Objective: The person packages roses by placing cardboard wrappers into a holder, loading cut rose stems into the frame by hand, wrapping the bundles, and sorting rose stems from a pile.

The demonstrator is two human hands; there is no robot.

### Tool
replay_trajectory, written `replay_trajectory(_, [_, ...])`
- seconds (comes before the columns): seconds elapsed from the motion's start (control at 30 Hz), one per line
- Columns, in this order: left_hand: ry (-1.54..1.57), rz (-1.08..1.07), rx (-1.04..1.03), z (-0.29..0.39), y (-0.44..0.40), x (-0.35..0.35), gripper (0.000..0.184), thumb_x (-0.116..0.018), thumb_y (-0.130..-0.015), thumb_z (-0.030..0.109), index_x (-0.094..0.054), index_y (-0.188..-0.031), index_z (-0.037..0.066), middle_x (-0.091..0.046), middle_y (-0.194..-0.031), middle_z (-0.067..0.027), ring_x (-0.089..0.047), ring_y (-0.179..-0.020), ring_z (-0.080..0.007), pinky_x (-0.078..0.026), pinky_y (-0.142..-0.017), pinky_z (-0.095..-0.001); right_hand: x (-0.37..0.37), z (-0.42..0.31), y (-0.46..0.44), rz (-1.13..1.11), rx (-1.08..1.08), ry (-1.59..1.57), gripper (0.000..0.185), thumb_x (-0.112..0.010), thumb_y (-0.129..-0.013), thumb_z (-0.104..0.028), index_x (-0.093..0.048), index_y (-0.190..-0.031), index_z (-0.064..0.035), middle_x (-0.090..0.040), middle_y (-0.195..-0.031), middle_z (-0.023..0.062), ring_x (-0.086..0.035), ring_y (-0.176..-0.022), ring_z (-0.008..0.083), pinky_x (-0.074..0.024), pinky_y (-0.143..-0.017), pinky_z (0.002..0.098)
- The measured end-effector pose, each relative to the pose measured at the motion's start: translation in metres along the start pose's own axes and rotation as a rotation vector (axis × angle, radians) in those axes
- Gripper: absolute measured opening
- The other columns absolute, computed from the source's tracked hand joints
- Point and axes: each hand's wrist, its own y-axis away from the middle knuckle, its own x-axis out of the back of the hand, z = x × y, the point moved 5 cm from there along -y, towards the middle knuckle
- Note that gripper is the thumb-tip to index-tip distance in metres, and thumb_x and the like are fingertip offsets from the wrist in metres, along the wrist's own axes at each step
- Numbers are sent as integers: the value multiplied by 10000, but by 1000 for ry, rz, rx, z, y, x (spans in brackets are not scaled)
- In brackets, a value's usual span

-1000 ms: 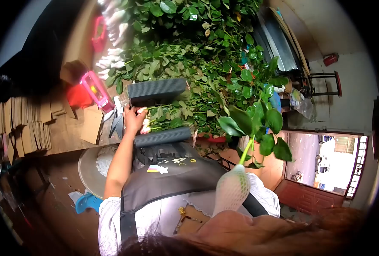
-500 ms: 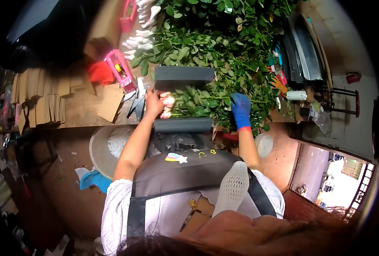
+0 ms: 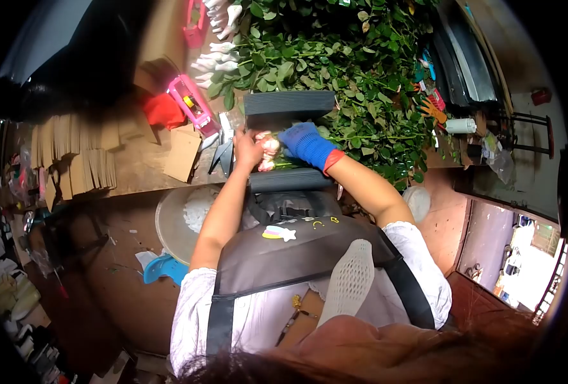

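A small bunch of pale pink roses (image 3: 270, 146) lies between two ribbed dark grey blocks, an upper one (image 3: 290, 102) and a lower one (image 3: 290, 180). My bare left hand (image 3: 248, 151) is at the left of the blooms, with its fingers curled against them. From the right, my right hand (image 3: 304, 144) in a blue glove with a red cuff reaches in just behind the blooms, its fingers bent over the rose stems. The glove covers most of the stems, and its fingertips are partly hidden. Dark-handled scissors (image 3: 222, 153) rest beside my left hand.
Leafy rose stems (image 3: 335, 57) are heaped at the back, several with white-wrapped heads (image 3: 216, 61). Leftward are a pink tape dispenser (image 3: 191, 102), red cloth (image 3: 163, 112) and cardboard pieces (image 3: 72, 150). An orange glove (image 3: 433, 111) and white roll (image 3: 460, 125) are at right.
My right hand has moved left from the leafy stems to just behind the blooms. My left hand stays at the blooms. The whole view has shifted slightly.
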Motion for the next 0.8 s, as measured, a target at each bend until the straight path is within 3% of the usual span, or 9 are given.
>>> replay_trajectory(0.17, [-1, -28, 27, 2, 0, 1, 464, -850, -718, 412, -748, -1036, 89, -472, -1426, -145, -462, -1265, -370, -436, -1033, -428, 2, 13, -18, 168, -117, -40, 234, -597, -909, -353, -715, -1004, -174, -748, -948, 80, -726, -891, 299, -566, -703, 447])
replay_trajectory(0.33, [15, 25, -10, 4, 1, 3, 422, -818, -760, 416, -743, -971, 58, -465, -1437, -171, -457, -1277, -378, -419, -1049, -440, 8, 6, -25, 156, -183, -69, 242, -574, -911, -173, -764, -1047, -106, -747, -1049, 137, -736, -931, 320, -582, -733, 468])
replay_trajectory(0.43, [-12, 32, -36, 5, 2, 3, 405, -825, -764, 398, -739, -965, 58, -469, -1439, -182, -470, -1266, -394, -417, -1053, -439, 10, 3, -22, 341, -103, -11, 228, -541, -919, -199, -753, -959, -127, -749, -923, 134, -740, -867, 309, -574, -678, 444])
replay_trajectory(0.47, [-2, 23, -37, 5, 3, 3, 406, -824, -765, 399, -739, -967, 58, -466, -1445, -192, -471, -1265, -398, -417, -1053, -441, 7, 3, -24, 265, -102, 9, 218, -553, -906, -188, -756, -951, -123, -752, -933, 129, -742, -870, 297, -578, -680, 432])
replay_trajectory(0.5, [5, 16, -39, 4, 3, 4, 406, -823, -766, 400, -739, -968, 57, -463, -1451, -202, -472, -1264, -403, -418, -1052, -442, 6, 2, -25, 326, -96, 33, 203, -559, -894, -169, -755, -921, -125, -754, -890, 107, -745, -835, 294, -578, -649, 425])
replay_trajectory(0.6, [-6, 21, -46, -1, 2, 0, 441, -820, -764, 392, -747, -1029, 48, -446, -1469, -244, -464, -1275, -418, -416, -1061, -439, 34, -9, -18, 153, -200, -226, 367, -506, -971, -357, -722, -1155, -124, -710, -1160, 147, -688, -1074, 301, -531, -896, 446])
replay_trajectory(0.67, [4, 12, -38, -1, 2, 0, 453, -818, -763, 384, -748, -1048, 38, -449, -1465, -247, -459, -1284, -418, -412, -1070, -435, 9, -3, -41, 159, -267, -278, 506, -453, -1002, -479, -670, -1296, -129, -649, -1329, 151, -621, -1230, 299, -456, -1044, 456])
replay_trajectory(0.77, [26, -11, -23, 2, 4, 1, 470, -815, -761, 382, -747, -1055, 21, -453, -1457, -258, -454, -1291, -420, -405, -1081, -436, -9, 1, -61, 76, -259, -260, 666, -368, -1001, -613, -569, -1429, -144, -524, -1495, 117, -490, -1382, 291, -323, -1156, 447])
replay_trajectory(0.8, [17, -11, -24, 1, 4, 1, 477, -814, -761, 385, -746, -1055, 15, -453, -1455, -262, -453, -1291, -422, -404, -1083, -437, -22, 4, -73, 94, -270, -278, 626, -420, -986, -590, -575, -1422, -168, -540, -1482, 103, -504, -1367, 293, -352, -1132, 457])
